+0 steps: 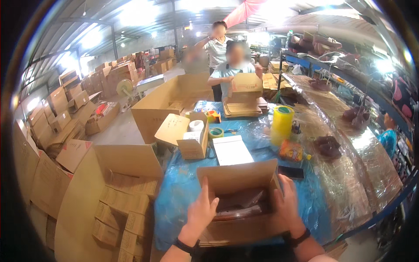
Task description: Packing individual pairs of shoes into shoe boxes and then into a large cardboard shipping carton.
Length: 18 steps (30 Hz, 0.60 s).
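Observation:
In front of me on the blue-covered table is a small cardboard box [244, 229] with its lid flap raised at the back. Inside lies something dark brown and glossy [244, 201], apparently footwear; its exact shape is partly hidden. My left hand [201, 212] holds the box's left side, thumb toward the opening and fingers stretched up the wall. My right hand [286, 201] holds the opposite side, its fingers along the outside of the wall. Some of the fingertips are hard to make out. Flat cardboard edges show beneath the box.
A large carton [126, 157] with several small boxes stands at left. On the table are a white sheet [233, 150], an open box of rolls [192, 146], yellow tape rolls [282, 125] and a phone [291, 172]. Brown shoes [327, 146] sit right. A co-worker [235, 70] handles cardboard opposite.

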Available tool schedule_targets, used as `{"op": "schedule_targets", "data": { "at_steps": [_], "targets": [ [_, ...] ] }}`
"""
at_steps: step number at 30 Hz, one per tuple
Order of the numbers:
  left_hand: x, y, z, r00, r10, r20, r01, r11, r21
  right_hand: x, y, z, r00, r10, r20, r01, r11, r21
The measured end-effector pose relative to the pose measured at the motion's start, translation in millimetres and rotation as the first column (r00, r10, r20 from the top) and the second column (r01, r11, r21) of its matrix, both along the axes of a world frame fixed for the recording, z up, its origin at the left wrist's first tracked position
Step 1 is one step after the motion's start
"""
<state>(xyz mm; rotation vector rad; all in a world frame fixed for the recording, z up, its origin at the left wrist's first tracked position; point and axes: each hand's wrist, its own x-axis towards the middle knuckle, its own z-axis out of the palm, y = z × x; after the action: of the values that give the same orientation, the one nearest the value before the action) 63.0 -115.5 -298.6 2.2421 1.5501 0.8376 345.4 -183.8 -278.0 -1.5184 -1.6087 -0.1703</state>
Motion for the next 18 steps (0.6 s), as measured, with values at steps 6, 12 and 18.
{"op": "schedule_targets", "data": {
  "at_steps": [6, 12, 18],
  "targets": [
    [0, 8, -7, 0.999, 0.021, 0.035, -0.019, 0.999, -0.042, -6, -5, -33, 0.958, 0.204, 0.204, -0.143, 0.950, -0.277],
    [-26, 48, -77, 0.698, 0.031, 0.715, -0.009, 0.999, -0.033, 34, 31, -60, 0.779, 0.087, -0.622, -0.306, 0.917, -0.255],
    [-38, 34, -49, 0.861, -0.354, 0.365, 0.328, 0.935, 0.133, 61, 40, -95, 0.753, 0.393, -0.528, -0.491, 0.869, -0.053]
  ]
}}
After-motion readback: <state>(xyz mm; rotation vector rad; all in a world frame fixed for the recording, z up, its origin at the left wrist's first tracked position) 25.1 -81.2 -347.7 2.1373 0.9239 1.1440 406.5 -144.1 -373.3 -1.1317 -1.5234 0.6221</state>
